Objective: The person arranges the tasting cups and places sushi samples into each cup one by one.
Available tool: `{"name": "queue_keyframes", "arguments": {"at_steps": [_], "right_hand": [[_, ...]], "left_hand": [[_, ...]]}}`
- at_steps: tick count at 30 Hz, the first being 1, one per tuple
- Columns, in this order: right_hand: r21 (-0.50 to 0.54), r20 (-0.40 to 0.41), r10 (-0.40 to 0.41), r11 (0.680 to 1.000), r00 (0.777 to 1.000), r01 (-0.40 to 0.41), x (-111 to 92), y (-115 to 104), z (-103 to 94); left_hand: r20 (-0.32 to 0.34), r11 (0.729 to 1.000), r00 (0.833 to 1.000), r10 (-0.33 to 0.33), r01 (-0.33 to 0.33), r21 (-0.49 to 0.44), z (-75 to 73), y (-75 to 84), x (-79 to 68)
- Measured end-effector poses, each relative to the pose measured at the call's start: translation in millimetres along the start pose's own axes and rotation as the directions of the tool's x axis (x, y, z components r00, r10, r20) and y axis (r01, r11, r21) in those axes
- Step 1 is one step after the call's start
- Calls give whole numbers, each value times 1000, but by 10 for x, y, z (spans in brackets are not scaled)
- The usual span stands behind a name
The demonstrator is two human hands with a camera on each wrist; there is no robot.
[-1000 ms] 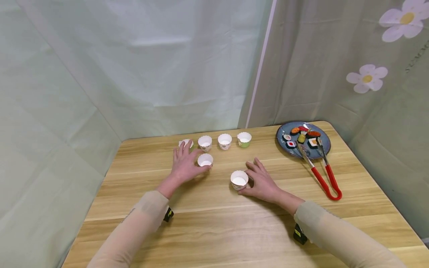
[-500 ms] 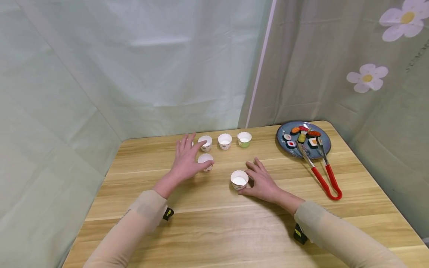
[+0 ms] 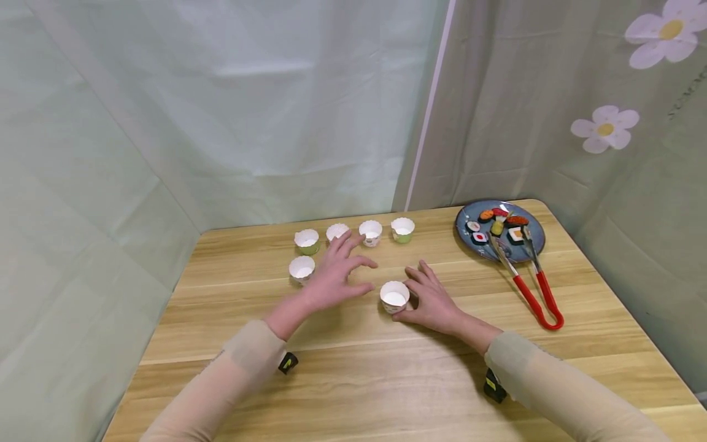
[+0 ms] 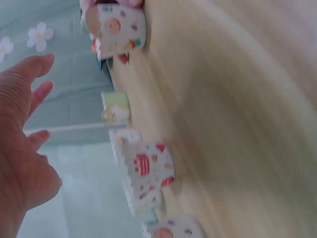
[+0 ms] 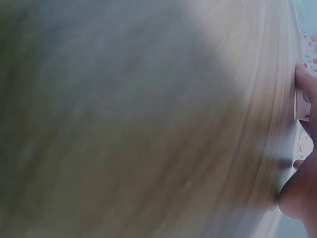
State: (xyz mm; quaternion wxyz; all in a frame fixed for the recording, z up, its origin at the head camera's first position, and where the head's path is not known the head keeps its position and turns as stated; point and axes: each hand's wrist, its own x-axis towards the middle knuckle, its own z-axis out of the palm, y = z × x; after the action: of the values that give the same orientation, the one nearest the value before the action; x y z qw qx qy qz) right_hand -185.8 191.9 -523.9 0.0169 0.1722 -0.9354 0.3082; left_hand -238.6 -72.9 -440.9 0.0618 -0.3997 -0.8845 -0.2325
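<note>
Thumb and fingers of my right hand pinch the side of a white paper baking cup, which stands upright on the wooden table. My left hand hovers to the left of that cup, fingers spread and nothing held. Beneath the left hand, a baking cup with a red cake print shows in the left wrist view; the hand hides it in the head view. Another baking cup stands left of the wrist. In the right wrist view, the gripped cup's printed wall shows at the right edge.
Along the back edge runs a row of several baking cups, including green ones at the left and right ends. A blue plate of small sushi pieces sits at the back right, with red-handled tongs resting on it.
My left hand has swung right from over the left cups, uncovering the left green cup and the front-left cup. My right hand and its baking cup have stayed put.
</note>
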Motion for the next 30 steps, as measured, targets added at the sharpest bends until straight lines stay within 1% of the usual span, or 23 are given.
{"name": "queue_keyframes", "arguments": {"at_steps": [6,8,11,14,17,24,30], "right_hand": [[-1,5,0,1000,1000,0,-3,-13,-14],[-5,12,6,1000,1000,-6,-6,-14,-17],[-11,10,2,1000,1000,-1,-5,-9,-12],[-8,5,-1,1000,1000,1,-5,-4,-4],[-6,1,-3,1000,1000,3,-8,-5,-1],[-13,4,5,1000,1000,-5,-9,-13,-8],[-12,-7,-8,1000,1000,8,-7,-9,-6]], "left_hand": [[62,994,998,31,-24,-106,158,153,-61],[78,990,997,21,-10,-144,220,186,-78],[95,982,995,-22,39,-184,311,219,-100],[96,977,994,-59,78,-199,386,234,-117],[86,976,994,-75,91,-200,441,234,-125],[86,974,993,-79,96,-204,493,222,-127],[89,967,992,-88,106,-233,507,217,-133]]}}
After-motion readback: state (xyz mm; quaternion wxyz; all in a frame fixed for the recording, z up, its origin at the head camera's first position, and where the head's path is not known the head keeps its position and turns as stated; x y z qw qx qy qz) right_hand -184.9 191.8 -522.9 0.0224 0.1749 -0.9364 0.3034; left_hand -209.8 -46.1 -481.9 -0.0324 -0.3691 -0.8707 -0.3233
